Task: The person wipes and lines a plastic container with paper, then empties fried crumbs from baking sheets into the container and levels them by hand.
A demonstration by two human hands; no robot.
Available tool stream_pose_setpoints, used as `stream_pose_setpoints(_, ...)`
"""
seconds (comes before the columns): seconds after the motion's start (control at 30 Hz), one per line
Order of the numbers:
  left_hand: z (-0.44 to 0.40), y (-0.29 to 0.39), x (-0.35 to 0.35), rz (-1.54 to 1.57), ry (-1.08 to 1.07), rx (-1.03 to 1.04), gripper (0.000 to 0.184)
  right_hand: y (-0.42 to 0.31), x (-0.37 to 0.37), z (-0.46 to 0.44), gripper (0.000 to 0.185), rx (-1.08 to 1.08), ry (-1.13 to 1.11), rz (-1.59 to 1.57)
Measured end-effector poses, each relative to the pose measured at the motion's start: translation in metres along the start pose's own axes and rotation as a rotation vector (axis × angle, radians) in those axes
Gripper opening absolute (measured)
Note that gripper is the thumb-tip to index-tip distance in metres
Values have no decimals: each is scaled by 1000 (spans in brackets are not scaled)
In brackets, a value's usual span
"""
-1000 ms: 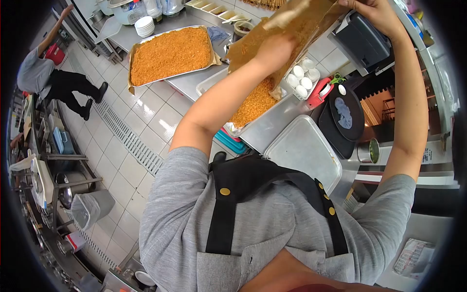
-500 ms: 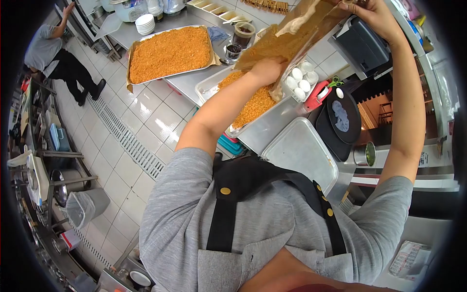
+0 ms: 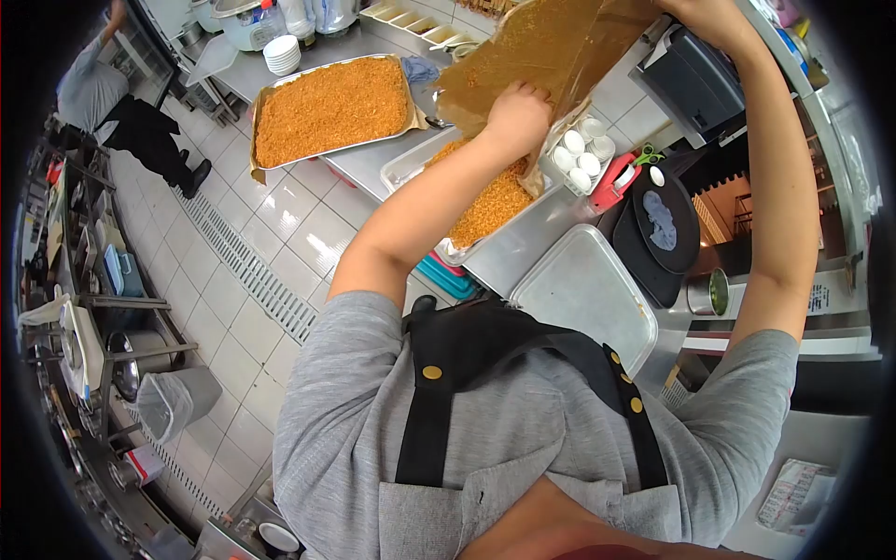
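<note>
Brown paper (image 3: 579,47) shifted, steel counter (image 3: 373,165), tiled floor (image 3: 299,215)

No text can be read; print on the paper sheet (image 3: 793,495) is too small and blurred.

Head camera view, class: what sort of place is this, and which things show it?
Probably a commercial kitchen: orange crumbs in bulk, stacked white dishes and a long floor drain.

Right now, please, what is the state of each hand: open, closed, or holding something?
Left hand: fingers bent at the brown paper; grip cannot be told.
Right hand: closed on the brown paper, partly out of view.
</note>
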State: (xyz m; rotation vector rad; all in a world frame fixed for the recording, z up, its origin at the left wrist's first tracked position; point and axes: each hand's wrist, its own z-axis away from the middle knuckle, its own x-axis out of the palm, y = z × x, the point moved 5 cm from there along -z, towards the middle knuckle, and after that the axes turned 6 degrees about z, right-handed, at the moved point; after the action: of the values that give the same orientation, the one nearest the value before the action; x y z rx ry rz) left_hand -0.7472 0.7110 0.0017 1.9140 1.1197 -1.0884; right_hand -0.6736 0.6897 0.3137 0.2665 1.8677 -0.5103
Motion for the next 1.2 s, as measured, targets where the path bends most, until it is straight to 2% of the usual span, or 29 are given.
stream_pose_setpoints(0.03,6,1,-8,0,-2,1,36,4,1,0,37,55,-25,22)
stream_pose_setpoints(0.1,27,1,-52,129,655,83,37,10,1,0,38,39,-27,-53)
stream_pose_setpoints(0.13,30,-4,-53,129,652,87,37,11,1,1,38,21,-30,-124)
stream_pose_setpoints(0.2,46,-15,-69,14,963,37,28,11,-2,5,38,24,-12,-143)
stream_pose_setpoints(0.23,53,-20,-56,12,965,42,28,9,-5,6,37,23,1,-162)
stream_pose_setpoints(0.3,61,-42,4,71,588,-192,35,8,-10,8,36,34,-15,-130)
stream_pose_setpoints(0.33,69,-43,9,68,592,-187,35,9,-13,9,34,48,-37,-98)
stream_pose_setpoints(0.4,75,-39,33,224,219,-134,39,12,-17,10,33,60,-46,-76)
stream_pose_setpoints(0.43,75,-32,17,224,215,-129,39,15,-17,12,32,77,-62,-62)
stream_pose_setpoints(0.5,82,-15,-36,60,765,31,41,16,-18,15,31,88,-52,-43)
stream_pose_setpoints(0.53,83,-15,-33,65,758,34,41,16,-17,17,30,92,-46,-22)
stream_pose_setpoints(0.6,80,-30,-23,30,677,-156,42,13,-16,18,29,72,-59,-59)
stream_pose_setpoints(0.63,85,-37,-12,27,681,-151,42,11,-18,18,29,45,-69,-91)
stream_pose_setpoints(0.7,84,-48,26,220,354,-96,53,17,-21,18,28,40,-65,-78)
stream_pose_setpoints(0.73,79,-41,14,218,357,-88,53,19,-23,18,27,38,-64,-70)
stream_pose_setpoints(0.8,88,-17,-29,151,731,-43,49,21,-25,20,26,74,-57,-12)
stream_pose_setpoints(0.93,83,-37,6,132,614,-178,44,15,-24,20,24,90,-28,10)
stream_pose_setpoints(1.0,82,-44,34,280,289,-195,40,22,-25,18,26,83,-23,-5)
stream_pose_setpoints(1.03,80,-38,21,280,291,-194,40,24,-26,18,28,81,-17,-23)
stream_pose_setpoints(1.1,80,-18,-20,103,572,-158,41,26,-26,20,30,89,-14,-60)
stream_pose_setpoints(1.13,72,-12,-30,109,574,-165,41,25,-26,20,32,91,-13,-94)
stream_pose_setpoints(1.2,48,-1,-53,429,594,-38,40,22,-25,23,34,100,-8,-133)
